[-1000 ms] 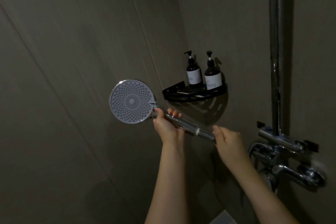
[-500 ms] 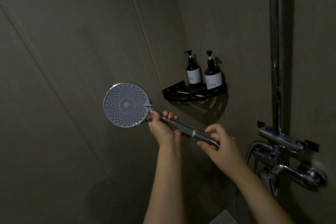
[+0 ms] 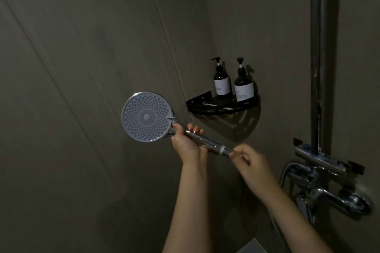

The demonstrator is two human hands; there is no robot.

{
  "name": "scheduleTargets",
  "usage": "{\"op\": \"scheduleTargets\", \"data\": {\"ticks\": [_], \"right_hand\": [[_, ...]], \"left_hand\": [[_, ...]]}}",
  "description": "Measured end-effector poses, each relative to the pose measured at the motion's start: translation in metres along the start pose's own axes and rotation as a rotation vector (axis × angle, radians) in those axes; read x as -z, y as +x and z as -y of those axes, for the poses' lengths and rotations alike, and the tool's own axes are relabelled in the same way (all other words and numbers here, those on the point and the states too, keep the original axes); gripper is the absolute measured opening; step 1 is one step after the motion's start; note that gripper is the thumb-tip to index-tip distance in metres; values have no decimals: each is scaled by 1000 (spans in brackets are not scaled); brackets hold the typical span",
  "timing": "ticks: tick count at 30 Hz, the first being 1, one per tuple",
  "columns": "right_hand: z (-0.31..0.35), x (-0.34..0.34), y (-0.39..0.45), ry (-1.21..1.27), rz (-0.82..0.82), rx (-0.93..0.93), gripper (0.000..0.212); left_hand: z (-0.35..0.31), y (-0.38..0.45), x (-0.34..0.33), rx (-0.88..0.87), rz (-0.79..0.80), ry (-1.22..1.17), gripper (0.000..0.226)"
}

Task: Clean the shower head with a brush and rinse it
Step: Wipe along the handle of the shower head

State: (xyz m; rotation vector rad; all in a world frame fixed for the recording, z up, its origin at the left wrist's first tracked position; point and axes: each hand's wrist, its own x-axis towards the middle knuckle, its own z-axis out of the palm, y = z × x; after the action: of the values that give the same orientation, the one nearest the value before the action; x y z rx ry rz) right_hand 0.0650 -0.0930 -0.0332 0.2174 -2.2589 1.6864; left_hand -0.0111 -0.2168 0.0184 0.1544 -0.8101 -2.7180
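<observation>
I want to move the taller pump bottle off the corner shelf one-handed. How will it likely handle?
The taller pump bottle stands upright and narrow, so a sideways push would probably tip it. Its smooth dark body may be slippery if wet. It stands close beside the other bottle, so it might knock that.

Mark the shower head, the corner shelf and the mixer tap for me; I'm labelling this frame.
shower head (image 3: 147, 117), head view, centre of the nozzle face.
corner shelf (image 3: 216, 110), head view, front rim.
mixer tap (image 3: 320, 161), head view, horizontal chrome body.
</observation>
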Motion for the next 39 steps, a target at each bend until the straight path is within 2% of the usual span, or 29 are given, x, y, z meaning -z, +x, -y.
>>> {"op": "scheduleTargets", "data": {"ticks": [1, 5, 7, 9, 11, 13, 17, 19, 22, 24, 26, 27, 30, 34, 36, 38, 39], "right_hand": [[-2, 0, -1, 8, 10, 14, 12], [-8, -4, 1, -145, -82, 126, 26], [-8, -6, 2, -137, -126, 65, 40], [-8, -5, 3, -62, -119, -20, 45], [-8, -5, 1, 1, -71, -39, 33], [-6, -3, -1, 6, -13, -5, 11], [-4, -4, -2, -168, 16, 82, 19], [-5, -6, -1, -176, 20, 26, 29], [-5, -4, 2, 20, 5, -179, 48], [-7, -4, 2, 81, 26, -217, 43], [-6, -3, 0, 77, 61, -129, 17], [-6, -3, -2, 45, 71, -78, 13], [-3, -3, -5, -144, 14, 84, 23], [-5, -1, 1, -210, -114, 41, 45], [-4, 0, 2, -179, -54, -11, 39], [-3, 0, 0, -82, 41, -22, 16], [-4, -1, -1, -54, 63, -25, 13]], "left_hand": [[0, 1, 1, -2, -3, -7, 22], [0, -1, 2, -2, -12, -19, 21], [2, -3, 3, 11, -1, -9, 20], [4, -5, 3, 18, 18, 3, 20], [4, -4, 4, 10, 12, 2, 20], [4, 0, 5, 7, -3, -10, 22], [3, 2, 8, -2, -44, -17, 22], [4, 0, 9, 4, -46, -11, 21], [8, -5, 9, 32, -25, 14, 21], [9, -4, 9, 24, -27, 8, 22], [9, 0, 8, 19, -32, 5, 23], [9, 2, 9, 16, -36, 3, 24], [11, 6, 14, 14, -52, -8, 28], [15, -1, 12, 31, -64, 0, 24], [15, -2, 11, 21, -77, -6, 23], [14, 0, 12, 13, -75, -8, 24], [14, 2, 13, 17, -74, -9, 26]]}}
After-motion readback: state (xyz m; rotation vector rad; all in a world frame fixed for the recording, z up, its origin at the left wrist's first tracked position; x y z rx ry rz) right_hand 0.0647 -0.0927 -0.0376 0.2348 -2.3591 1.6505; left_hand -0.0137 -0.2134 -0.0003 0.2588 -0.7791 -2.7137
